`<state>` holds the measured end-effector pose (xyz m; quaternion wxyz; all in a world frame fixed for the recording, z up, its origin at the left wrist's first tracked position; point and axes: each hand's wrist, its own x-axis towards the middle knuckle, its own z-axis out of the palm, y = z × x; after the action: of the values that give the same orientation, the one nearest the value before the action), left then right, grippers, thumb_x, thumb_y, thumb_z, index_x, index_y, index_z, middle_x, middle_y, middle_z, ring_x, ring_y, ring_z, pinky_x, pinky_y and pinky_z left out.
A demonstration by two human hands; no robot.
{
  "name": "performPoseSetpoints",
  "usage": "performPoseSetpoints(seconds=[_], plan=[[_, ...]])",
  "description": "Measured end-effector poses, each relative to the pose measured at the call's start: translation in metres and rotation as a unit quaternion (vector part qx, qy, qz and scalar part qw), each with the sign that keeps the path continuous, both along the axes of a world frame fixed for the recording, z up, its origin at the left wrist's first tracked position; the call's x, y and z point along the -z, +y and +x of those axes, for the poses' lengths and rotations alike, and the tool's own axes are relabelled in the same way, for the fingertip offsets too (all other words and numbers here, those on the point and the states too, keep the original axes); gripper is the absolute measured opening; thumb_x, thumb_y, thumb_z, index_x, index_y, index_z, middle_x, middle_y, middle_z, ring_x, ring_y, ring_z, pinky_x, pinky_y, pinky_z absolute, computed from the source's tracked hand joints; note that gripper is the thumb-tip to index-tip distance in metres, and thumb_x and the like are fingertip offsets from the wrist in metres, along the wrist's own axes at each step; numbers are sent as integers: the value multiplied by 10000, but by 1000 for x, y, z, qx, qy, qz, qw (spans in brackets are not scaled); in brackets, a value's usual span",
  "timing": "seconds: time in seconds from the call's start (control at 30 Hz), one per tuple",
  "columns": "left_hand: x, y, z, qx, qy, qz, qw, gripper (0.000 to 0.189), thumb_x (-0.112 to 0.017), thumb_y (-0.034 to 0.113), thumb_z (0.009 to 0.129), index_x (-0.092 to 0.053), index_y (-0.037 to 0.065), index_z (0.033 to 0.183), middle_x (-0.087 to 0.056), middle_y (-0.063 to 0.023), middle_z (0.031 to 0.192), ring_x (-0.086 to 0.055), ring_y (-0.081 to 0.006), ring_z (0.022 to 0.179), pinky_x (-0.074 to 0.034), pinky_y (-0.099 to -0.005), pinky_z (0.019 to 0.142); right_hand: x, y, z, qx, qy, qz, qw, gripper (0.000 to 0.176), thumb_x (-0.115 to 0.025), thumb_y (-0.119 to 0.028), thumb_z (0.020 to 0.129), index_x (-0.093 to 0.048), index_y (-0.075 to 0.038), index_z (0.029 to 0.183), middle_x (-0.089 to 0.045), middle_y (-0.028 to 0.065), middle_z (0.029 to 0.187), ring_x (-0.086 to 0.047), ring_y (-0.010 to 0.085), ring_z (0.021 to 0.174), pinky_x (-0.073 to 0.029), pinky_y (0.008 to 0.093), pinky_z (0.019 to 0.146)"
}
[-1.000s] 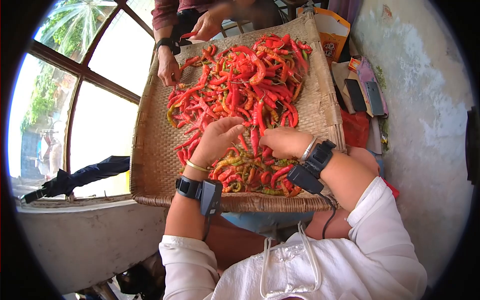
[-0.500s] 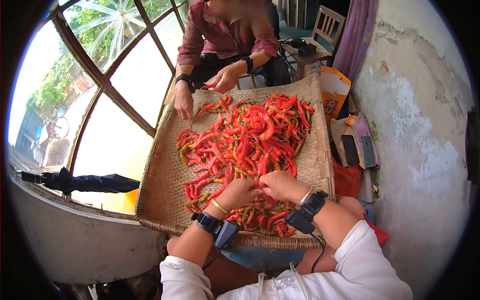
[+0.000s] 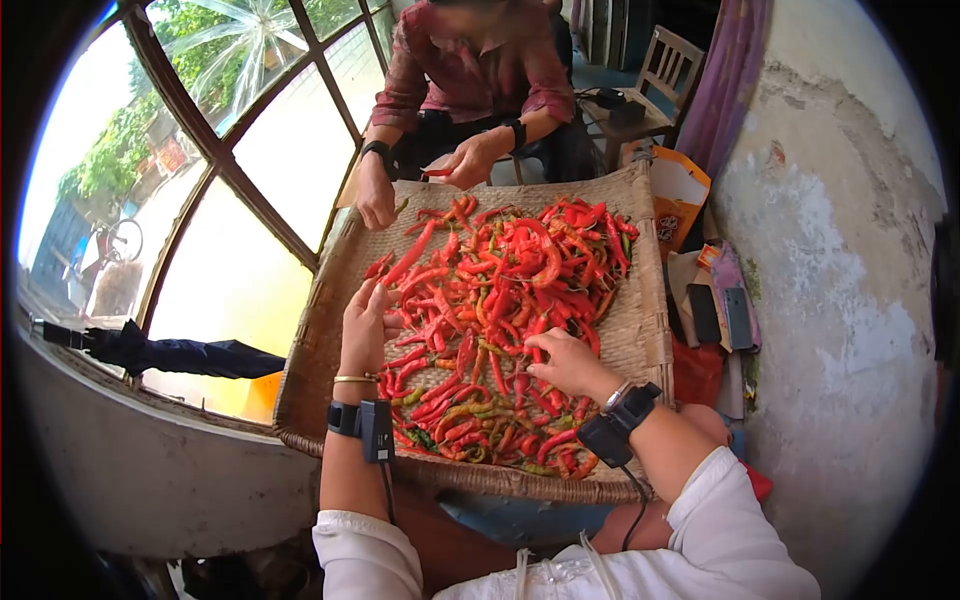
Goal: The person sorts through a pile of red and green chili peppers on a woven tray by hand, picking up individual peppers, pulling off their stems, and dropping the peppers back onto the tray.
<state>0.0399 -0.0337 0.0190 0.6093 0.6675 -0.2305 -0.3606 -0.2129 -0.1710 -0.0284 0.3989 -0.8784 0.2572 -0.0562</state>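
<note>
A heap of red chili peppers [image 3: 500,290], with some green and orange ones among them, lies on a woven bamboo tray [image 3: 335,290]. My left hand [image 3: 366,325] is over the tray's left side, its fingers closed on a long red chili pepper [image 3: 410,252] that points up and away from me. At the heap's near right, my right hand [image 3: 566,362] has its fingertips drawn together on a red chili pepper [image 3: 538,352], mostly covered by the fingers. Around my wrists are black straps with small boxes.
Across the tray, a person [image 3: 480,70] handles peppers with both hands. A folded umbrella [image 3: 190,355] lies along the window ledge at left. On the right are two phones [image 3: 738,318], an orange bag [image 3: 682,195] and the wall [image 3: 830,300]. A wooden chair [image 3: 660,85] stands behind.
My hands were together over the near peppers and have parted. The left moved forward and left with a long pepper; the right shifted slightly right. The other person's left-side hand lifted a greenish pepper.
</note>
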Motion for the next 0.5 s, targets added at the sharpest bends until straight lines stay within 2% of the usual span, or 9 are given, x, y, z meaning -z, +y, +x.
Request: performPoseSetpoints(seconds=[0.03,0.07,0.13,0.2,0.27,0.3,0.4,0.43,0.5], plan=[[1,-3,-5,-114,57,-69,989,371,-535,235,862,-474,-6,1138,-585,-77,905,-524,-60,540,-429,-183,458,0,1,0,-6,37,11,999,452,-612,-239,755,-482,-71,1154,-477,172,1121,-503,314,996,-418,371,834],[2,-6,-13,-115,58,-70,989,371,-535,235,862,-474,-6,1138,-585,-77,905,-524,-60,540,-429,-183,458,2,2,0,-7,38,10,999,452,-612,-239,755,-482,-71,1154,-477,172,1121,-503,314,996,-418,371,834],[5,-12,-34,-55,52,-16,997,484,-542,262,858,-384,-8,1227,-546,-92,1017,-543,-63,558,-449,-192,464,8,2,0,-16,44,2,999,513,-609,-248,756,-436,-84,1211,-449,183,1139,-487,328,1018,-410,377,847],[10,-18,-54,110,-10,46,993,448,-543,251,859,-421,-9,1203,-572,-60,920,-545,-60,568,-446,-189,474,15,1,0,-15,42,2,999,516,-606,-252,759,-431,-88,1216,-452,182,1134,-484,328,1024,-408,380,850],[19,-23,-73,217,-41,84,972,426,-544,218,860,-436,-14,1199,-588,-43,855,-547,-58,577,-446,-183,491,19,-1,0,-17,41,3,999,519,-604,-255,762,-427,-91,1222,-455,181,1129,-480,328,1029,-405,382,853],[24,-24,-87,202,-43,68,976,398,-547,191,859,-458,-24,1181,-591,-24,794,-538,-53,569,-443,-180,505,20,-1,1,-20,39,-9,999,519,-603,-257,763,-427,-86,1220,-454,181,1134,-480,327,1032,-404,382,854],[63,-27,-103,201,-127,48,970,385,-551,158,847,-459,-47,1159,-596,-60,815,-554,-86,581,-464,-212,521,27,-1,0,-18,27,-23,999,520,-604,-260,761,-428,-89,1220,-448,182,1148,-484,319,1031,-400,377,860],[76,-29,-101,201,-123,48,971,385,-551,158,847,-459,-47,1159,-596,-60,815,-554,-86,581,-464,-212,521,31,-2,1,-10,25,-27,999,517,-602,-260,761,-431,-90,1218,-450,181,1143,-486,319,1025,-401,377,860],[83,-30,-96,220,-276,67,933,384,-539,137,817,-473,-67,1135,-619,-144,883,-605,-151,645,-487,-282,601,30,-3,3,-2,25,-32,999,513,-600,-259,760,-434,-91,1216,-451,181,1139,-489,320,1018,-401,376,860]])
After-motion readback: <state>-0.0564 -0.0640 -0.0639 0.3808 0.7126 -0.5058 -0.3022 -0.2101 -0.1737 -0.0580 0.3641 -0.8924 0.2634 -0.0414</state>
